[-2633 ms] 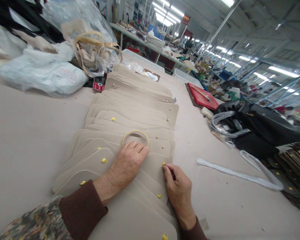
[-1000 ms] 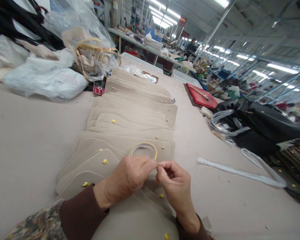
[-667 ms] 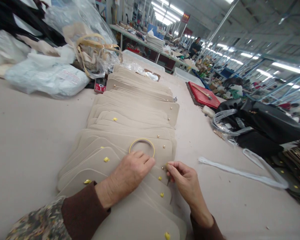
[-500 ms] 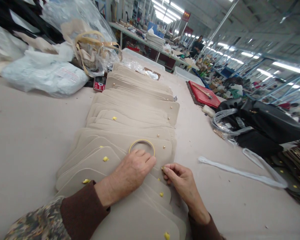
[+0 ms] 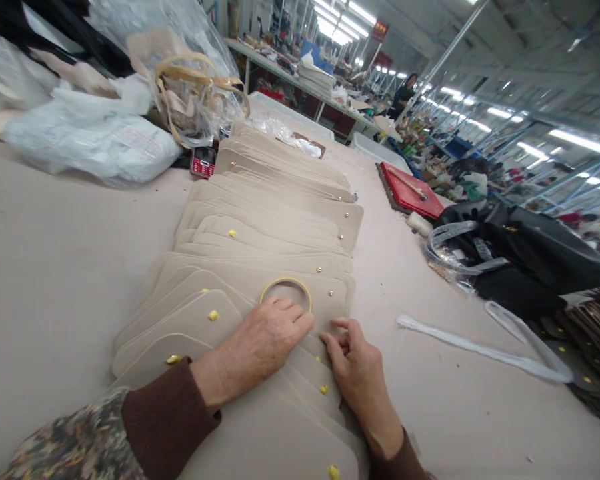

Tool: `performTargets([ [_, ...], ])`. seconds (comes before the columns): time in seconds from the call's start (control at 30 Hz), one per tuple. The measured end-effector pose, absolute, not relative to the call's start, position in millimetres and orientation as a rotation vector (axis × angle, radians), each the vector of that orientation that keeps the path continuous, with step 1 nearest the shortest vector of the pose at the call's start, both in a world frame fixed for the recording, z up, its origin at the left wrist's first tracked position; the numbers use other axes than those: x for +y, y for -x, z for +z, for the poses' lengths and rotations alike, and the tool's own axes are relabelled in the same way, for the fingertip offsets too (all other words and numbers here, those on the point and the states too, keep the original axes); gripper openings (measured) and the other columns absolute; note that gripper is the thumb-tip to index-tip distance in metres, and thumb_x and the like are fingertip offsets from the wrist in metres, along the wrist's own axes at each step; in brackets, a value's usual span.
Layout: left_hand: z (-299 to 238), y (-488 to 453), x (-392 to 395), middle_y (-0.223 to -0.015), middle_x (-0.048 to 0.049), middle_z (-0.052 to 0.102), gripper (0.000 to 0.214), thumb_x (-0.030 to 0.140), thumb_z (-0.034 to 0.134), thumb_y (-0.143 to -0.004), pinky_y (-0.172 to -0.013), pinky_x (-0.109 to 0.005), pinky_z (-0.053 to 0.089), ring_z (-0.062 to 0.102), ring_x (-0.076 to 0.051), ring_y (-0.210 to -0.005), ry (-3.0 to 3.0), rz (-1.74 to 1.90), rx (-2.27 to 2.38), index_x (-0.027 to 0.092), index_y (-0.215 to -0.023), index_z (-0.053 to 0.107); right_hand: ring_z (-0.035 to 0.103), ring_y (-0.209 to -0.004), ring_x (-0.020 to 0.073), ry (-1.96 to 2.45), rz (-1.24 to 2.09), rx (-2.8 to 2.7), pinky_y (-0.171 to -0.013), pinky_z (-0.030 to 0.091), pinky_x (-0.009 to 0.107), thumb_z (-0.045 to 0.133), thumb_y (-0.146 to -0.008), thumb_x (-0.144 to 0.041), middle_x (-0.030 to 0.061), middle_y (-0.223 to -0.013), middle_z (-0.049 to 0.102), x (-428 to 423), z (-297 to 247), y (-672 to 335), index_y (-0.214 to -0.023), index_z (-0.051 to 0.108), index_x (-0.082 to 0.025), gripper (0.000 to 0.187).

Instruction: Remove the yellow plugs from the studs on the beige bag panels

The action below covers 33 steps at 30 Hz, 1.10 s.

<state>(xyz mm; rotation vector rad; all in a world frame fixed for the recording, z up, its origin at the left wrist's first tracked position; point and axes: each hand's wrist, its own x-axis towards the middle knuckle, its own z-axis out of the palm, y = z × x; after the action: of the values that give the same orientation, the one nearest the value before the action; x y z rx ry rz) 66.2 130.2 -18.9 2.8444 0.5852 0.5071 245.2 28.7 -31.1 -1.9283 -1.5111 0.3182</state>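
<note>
My left hand point(image 5: 267, 343) is closed over the near edge of a roll of yellow tape point(image 5: 286, 280), above a fanned stack of beige bag panels point(image 5: 275, 263). My right hand point(image 5: 357, 363) is at the right edge of the same panels, fingers bent and thumb near the index finger; whatever is between them is hidden. Small gold studs, such as this stud point(image 5: 331, 293), sit along the panels' right side. Bits of yellow tape point(image 5: 213, 315) cover spots on the nearer panels, another tape piece point(image 5: 323, 389) lying just below my right hand.
Plastic-wrapped goods point(image 5: 95, 143) lie at left, beside a red phone point(image 5: 203, 162). To the right are a red pad point(image 5: 415, 190) with a hammer on it, black bags point(image 5: 525, 247), a white strap point(image 5: 480, 347) and stacked dark panels point(image 5: 590, 333). A person point(image 5: 405, 93) stands far back.
My right hand's fingers have shifted slightly, and the gold stud seen at its fingertips is now out of sight. My left hand stays over the tape roll. The view has shifted a little.
</note>
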Motion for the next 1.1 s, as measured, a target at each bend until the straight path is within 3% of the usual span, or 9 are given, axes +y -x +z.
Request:
performTargets([
  [0.1,-18.9,-65.5,130.1,-0.083,-0.0029,0.055,0.011,0.010,0.049,-0.092,-0.070,-0.035,0.039,0.047,-0.022,-0.077,-2.835,0.508,0.587,0.019,-0.085,0.050,0.063,-0.051,0.0149,1.920,0.420,-1.337,-0.049,0.049,0.023,0.061,-0.089,-0.032,-0.0022,-0.061,0.066,21.0,-33.2,-249.9,-0.096,0.059,-0.018,0.016],
  [0.17,-18.7,-65.4,130.3,-0.084,-0.0029,0.056,0.011,0.010,0.048,-0.092,-0.071,-0.035,0.039,0.048,-0.021,-0.078,-2.831,0.507,0.585,0.019,-0.085,0.050,0.065,-0.059,0.0152,1.877,0.427,-1.385,-0.054,0.051,0.023,0.057,-0.092,-0.032,0.0009,-0.068,0.069,15.7,-33.8,-252.1,-0.087,0.062,-0.019,0.015],
  [0.3,-17.3,-65.7,131.3,-0.082,-0.0029,0.055,0.012,0.009,0.049,-0.090,-0.069,-0.035,0.039,0.048,-0.022,-0.077,-2.838,0.494,0.581,0.019,-0.084,0.050,0.067,-0.073,0.0168,1.792,0.183,-1.667,-0.068,0.052,0.026,0.054,-0.093,-0.024,0.0044,-0.080,0.071,13.0,-36.6,-249.7,-0.088,0.068,-0.019,0.016],
  [0.47,-18.1,-65.8,132.4,-0.080,-0.0027,0.054,0.014,0.008,0.046,-0.091,-0.068,-0.034,0.039,0.048,-0.021,-0.075,-2.832,0.518,0.550,0.019,-0.083,0.050,0.065,-0.067,0.0160,1.833,0.001,-1.750,-0.063,0.048,0.025,0.052,-0.093,-0.021,0.0042,-0.075,0.070,24.2,-36.8,-243.0,-0.087,0.068,-0.018,0.017],
  [0.83,-12.5,-61.5,131.9,-0.079,-0.0017,0.054,0.012,0.012,0.044,-0.093,-0.066,-0.032,0.037,0.048,-0.020,-0.075,-2.772,0.572,0.426,0.019,-0.086,0.050,0.062,-0.057,0.0161,2.135,0.529,-1.395,-0.055,0.042,0.024,0.061,-0.081,-0.025,-0.0002,-0.062,0.069,37.7,-19.4,-240.6,-0.069,0.070,-0.018,0.016],
  [1.0,-16.6,-60.7,134.5,-0.076,0.0002,0.056,0.015,0.015,0.041,-0.097,-0.063,-0.028,0.040,0.052,-0.016,-0.070,-2.698,0.617,0.406,0.019,-0.086,0.052,0.047,-0.045,0.0110,2.064,0.697,-1.636,-0.044,0.027,0.023,0.055,-0.089,-0.033,-0.0044,-0.046,0.051,33.3,-12.0,-254.8,-0.050,0.061,-0.017,0.042],
  [1.1,-20.0,-60.1,137.0,-0.080,-0.0004,0.060,0.016,0.017,0.039,-0.099,-0.066,-0.027,0.044,0.057,-0.015,-0.074,-2.647,0.758,0.439,0.018,-0.094,0.054,0.046,-0.046,0.0111,2.011,0.627,-1.573,-0.044,0.029,0.022,0.052,-0.092,-0.037,-0.0039,-0.047,0.050,31.9,-9.2,-260.8,-0.054,0.063,-0.016,0.045],
])
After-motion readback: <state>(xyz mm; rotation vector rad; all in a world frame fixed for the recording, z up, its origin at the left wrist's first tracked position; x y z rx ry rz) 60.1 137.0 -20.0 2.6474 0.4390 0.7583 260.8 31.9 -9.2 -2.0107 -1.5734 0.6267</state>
